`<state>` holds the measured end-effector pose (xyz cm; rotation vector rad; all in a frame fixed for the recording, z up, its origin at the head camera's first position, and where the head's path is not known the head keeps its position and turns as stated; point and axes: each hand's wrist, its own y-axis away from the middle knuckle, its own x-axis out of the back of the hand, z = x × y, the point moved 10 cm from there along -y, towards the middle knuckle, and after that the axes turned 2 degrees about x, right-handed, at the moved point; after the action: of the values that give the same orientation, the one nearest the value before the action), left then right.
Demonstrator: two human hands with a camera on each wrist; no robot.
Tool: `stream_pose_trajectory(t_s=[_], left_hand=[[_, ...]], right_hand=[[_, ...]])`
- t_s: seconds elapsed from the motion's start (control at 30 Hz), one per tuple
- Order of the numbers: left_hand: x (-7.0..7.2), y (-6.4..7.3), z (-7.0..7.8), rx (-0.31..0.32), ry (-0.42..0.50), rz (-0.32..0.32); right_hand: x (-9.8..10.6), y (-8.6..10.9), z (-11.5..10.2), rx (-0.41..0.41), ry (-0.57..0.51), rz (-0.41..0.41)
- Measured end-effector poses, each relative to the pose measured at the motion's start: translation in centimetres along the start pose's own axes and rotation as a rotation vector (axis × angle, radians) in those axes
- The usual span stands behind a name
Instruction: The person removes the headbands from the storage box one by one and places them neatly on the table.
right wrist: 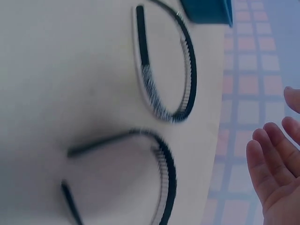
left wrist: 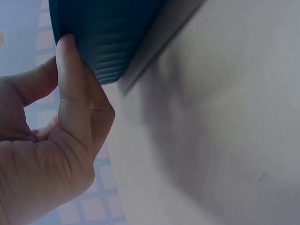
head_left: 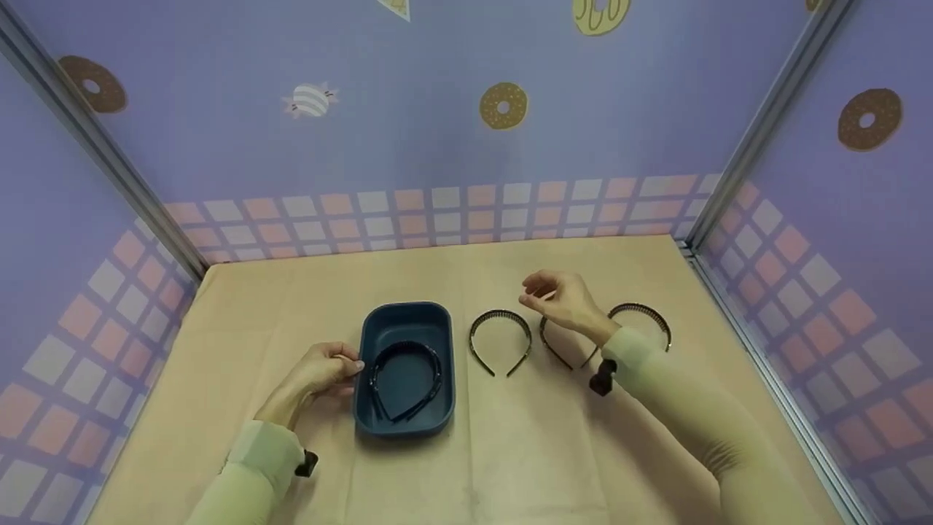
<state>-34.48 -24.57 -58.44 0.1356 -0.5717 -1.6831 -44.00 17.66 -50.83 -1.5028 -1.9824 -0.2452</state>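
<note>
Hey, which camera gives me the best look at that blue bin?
The head view, because it shows the full rim and inside of the blue bin. The left wrist view shows only part of its ribbed outer wall, with the left hand at its edge. The right wrist view catches just one end, cropped.

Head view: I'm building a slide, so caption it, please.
Left hand grips a blue bin holding headbands; right hand hovers near three more headbands on the table.

Pale yellow-green long fabric sleeves [head_left: 696, 419], right one creased; plain band-like cuffs [head_left: 634, 356]; small blocky black device [head_left: 603, 377] per wrist.
</note>
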Motion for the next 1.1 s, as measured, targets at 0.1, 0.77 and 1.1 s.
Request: stream_pose_trajectory(t_s=[0.1,0.77,1.1], left_hand=[[0.0,0.1,-0.1,-0.001,0.001,0.003],[0.1,0.0,-0.3,-0.032,0.001,0.003],[0.0,0.0,-0.2,-0.009,-0.010,0.011]], right_hand=[[-1.5,-0.2,-0.9,0.010,-0.015,-0.017],[-10.3,-1.4,-7.2,0.127,-0.009,-0.179],[-13.9,-1.5,-9.2,0.170,-0.026,-0.233]])
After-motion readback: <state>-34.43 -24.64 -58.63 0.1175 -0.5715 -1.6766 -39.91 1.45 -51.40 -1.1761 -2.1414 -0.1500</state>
